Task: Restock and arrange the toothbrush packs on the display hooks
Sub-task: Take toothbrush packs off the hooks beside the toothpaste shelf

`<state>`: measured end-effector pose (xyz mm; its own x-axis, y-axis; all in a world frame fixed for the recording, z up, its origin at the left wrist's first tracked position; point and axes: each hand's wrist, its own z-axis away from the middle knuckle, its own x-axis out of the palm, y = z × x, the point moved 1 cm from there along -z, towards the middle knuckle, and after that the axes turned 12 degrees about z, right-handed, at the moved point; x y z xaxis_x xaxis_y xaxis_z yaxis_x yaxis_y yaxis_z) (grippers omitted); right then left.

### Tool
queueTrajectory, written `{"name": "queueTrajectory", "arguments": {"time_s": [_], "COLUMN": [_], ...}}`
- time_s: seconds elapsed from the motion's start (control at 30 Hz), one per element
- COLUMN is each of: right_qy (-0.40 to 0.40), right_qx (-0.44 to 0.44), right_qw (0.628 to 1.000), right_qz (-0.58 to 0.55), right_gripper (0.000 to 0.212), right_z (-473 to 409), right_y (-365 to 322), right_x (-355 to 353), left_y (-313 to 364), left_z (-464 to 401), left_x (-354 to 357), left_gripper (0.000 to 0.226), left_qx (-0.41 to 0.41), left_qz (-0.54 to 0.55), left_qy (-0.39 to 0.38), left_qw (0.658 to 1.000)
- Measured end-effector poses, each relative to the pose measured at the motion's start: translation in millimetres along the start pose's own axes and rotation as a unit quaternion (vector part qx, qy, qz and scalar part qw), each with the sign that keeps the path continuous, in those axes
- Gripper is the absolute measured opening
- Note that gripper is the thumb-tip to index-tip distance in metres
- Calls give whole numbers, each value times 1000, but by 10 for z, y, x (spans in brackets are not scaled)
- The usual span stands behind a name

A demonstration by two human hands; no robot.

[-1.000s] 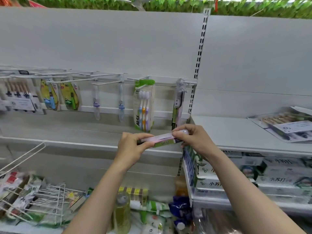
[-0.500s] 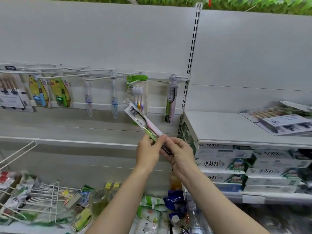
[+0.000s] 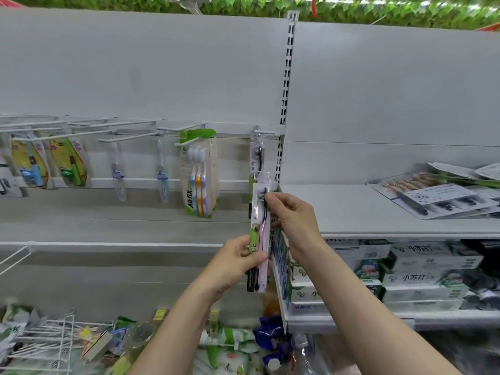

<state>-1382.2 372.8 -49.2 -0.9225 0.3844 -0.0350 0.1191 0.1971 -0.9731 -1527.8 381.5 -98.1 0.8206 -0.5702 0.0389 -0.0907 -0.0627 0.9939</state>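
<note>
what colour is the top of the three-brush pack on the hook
Bright green, on the three-brush pack; clearest in the head view.

Pink-green toothbrush pack [image 3: 260, 234] upright, below hung pack [image 3: 257, 155].

Location: a retail shop aisle, personal-care section. The landmark is the slotted white metal shelving upright [image 3: 287, 77] between two grey back panels. Left of the upright, white wire display hooks [image 3: 127, 136] carry carded toothbrush packs, among them a green-topped three-brush pack [image 3: 198, 173]. Right of it, a flat grey metal shelf [image 3: 378, 212] holds loose blister cards. Below that shelf, white-and-green cartons [image 3: 422, 277], probably toothpaste, are stacked in rows. Below and left of the upright, mixed packaged goods [image 3: 230, 347] lie heaped.
</note>
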Motion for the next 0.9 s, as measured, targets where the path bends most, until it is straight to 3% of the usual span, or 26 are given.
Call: {"name": "queueTrajectory", "arguments": {"time_s": [0.17,0.37,0.7,0.9], "right_qy": [43,37,-14,-31], "right_qx": [-1,-34,-89,-84], "right_qw": [998,997,996,995], "right_qz": [-49,-60,24,45], "right_gripper": [20,25,9,24], "right_z": [-216,-532,-1006,-1150], "right_y": [6,-195,-356,-282], "right_x": [-139,-208,-192,-148], "left_y": [8,76,76,-56], "left_z": [-181,-505,-987,-1128], "left_x": [-34,58,42,-45], "left_gripper": [13,10,6,8], "left_qx": [11,43,101,99], "left_qz": [14,16,-15,-21], "left_qy": [36,58,117,157], "left_qw": [999,997,988,982]}}
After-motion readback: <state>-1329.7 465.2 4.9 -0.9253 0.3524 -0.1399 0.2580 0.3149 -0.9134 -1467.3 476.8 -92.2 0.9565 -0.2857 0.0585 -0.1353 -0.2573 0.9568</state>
